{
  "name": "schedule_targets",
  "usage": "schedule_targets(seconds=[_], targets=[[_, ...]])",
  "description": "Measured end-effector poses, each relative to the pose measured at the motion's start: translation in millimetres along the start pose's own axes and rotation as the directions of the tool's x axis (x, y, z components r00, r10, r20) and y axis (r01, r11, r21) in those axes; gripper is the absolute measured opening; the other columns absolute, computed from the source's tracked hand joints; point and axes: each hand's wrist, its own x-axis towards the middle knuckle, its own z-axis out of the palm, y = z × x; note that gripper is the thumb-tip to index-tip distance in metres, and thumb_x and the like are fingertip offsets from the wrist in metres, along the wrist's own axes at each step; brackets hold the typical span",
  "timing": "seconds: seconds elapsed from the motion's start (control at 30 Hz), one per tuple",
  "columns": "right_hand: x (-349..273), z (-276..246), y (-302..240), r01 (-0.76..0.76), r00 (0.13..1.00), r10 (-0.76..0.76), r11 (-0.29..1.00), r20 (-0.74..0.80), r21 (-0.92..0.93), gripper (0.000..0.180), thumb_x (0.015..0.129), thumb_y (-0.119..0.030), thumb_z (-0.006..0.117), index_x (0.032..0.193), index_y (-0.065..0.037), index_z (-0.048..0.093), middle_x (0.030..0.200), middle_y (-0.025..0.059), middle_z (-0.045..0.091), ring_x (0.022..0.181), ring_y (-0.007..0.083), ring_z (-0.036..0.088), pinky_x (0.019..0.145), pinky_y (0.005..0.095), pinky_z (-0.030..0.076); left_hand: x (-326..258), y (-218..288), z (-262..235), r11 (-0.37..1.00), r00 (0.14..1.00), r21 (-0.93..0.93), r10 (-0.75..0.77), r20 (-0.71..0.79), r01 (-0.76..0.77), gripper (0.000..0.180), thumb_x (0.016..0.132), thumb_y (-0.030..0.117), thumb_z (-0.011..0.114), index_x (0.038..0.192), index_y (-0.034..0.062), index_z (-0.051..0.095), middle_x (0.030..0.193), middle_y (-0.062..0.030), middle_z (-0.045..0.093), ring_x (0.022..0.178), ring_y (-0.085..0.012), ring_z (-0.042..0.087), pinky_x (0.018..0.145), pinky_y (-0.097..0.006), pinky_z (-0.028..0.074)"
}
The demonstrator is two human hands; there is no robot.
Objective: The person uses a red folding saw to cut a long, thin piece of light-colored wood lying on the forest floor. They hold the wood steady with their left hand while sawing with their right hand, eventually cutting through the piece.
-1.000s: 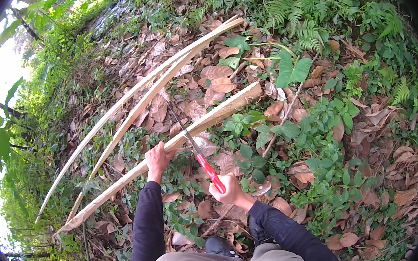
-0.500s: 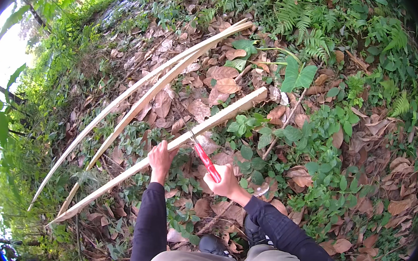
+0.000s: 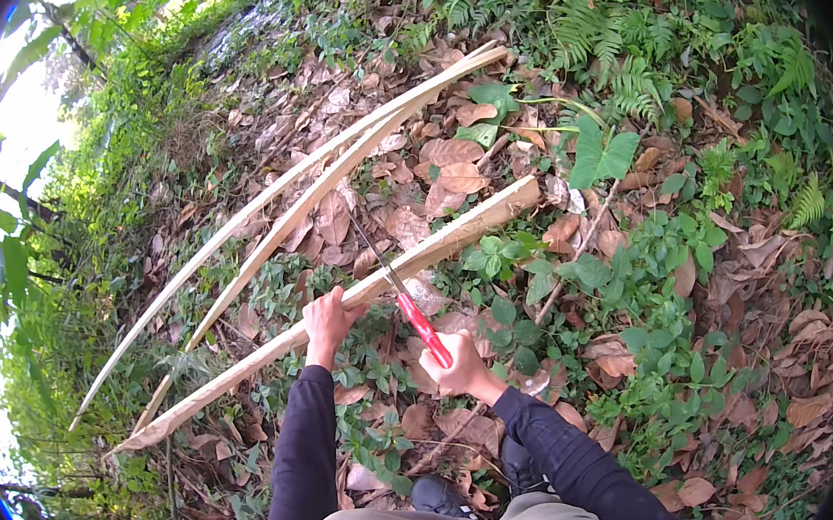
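Note:
A long pale wooden strip point(image 3: 225, 378) slants over the leafy ground in front of me. My left hand point(image 3: 327, 321) is closed around it near its middle. Just beyond that grip, a hand saw point(image 3: 420, 325) with a red handle lies across the strip. My right hand point(image 3: 459, 364) is shut on the handle's near end. The saw's thin dark blade crosses the wood and sticks out on the far side. Whether its teeth have cut into the wood cannot be made out.
Two more pale strips point(image 3: 285, 222) lie side by side to the left, nearly meeting at their far ends. Brown dry leaves point(image 3: 447, 153), low plants and ferns point(image 3: 584, 31) cover the ground. A thin stick point(image 3: 583, 246) lies right of the held strip. My shoes point(image 3: 441, 497) are close below.
More of the blade shows past the far side of the strip. The strip looks slightly turned, with more of its near side visible. Both hands keep their holds.

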Motion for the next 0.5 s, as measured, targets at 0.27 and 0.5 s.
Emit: schedule_targets(seconds=[0.27, 0.5], targets=[[-89.5, -43.5, 14.6, 0.022, 0.996, -0.013, 0.995, 0.09, -0.099, 0.025, 0.077, -0.009, 0.065, 0.057, -0.004, 0.05, 0.049, 0.0089, 0.052, 0.042, 0.0236, 0.057, 0.045, 0.0367, 0.044, 20.1, -7.5, -18.5, 0.999, 0.987, -0.038, 0.01, 0.158, -0.004, 0.056, 0.075, 0.062, 0.079, 0.081, 0.0094, 0.063, 0.075, -0.0153, 0.072, 0.073, -0.0349, 0.071, 0.069, -0.046, 0.054], [-79.8, -18.5, -3.9, 0.018, 0.993, -0.014, 0.999, 0.118, -0.031, 0.022, 0.077, -0.01, 0.067, 0.063, -0.003, 0.052, 0.053, 0.0125, 0.053, 0.046, 0.0298, 0.057, 0.048, 0.0393, 0.045, 19.3, -9.7, -8.7, 1.0, 0.993, 0.006, -0.005, 0.119, 0.004, 0.054, 0.075, 0.06, 0.079, 0.082, 0.0094, 0.061, 0.075, -0.0143, 0.071, 0.075, -0.0346, 0.071, 0.069, -0.046, 0.053]])
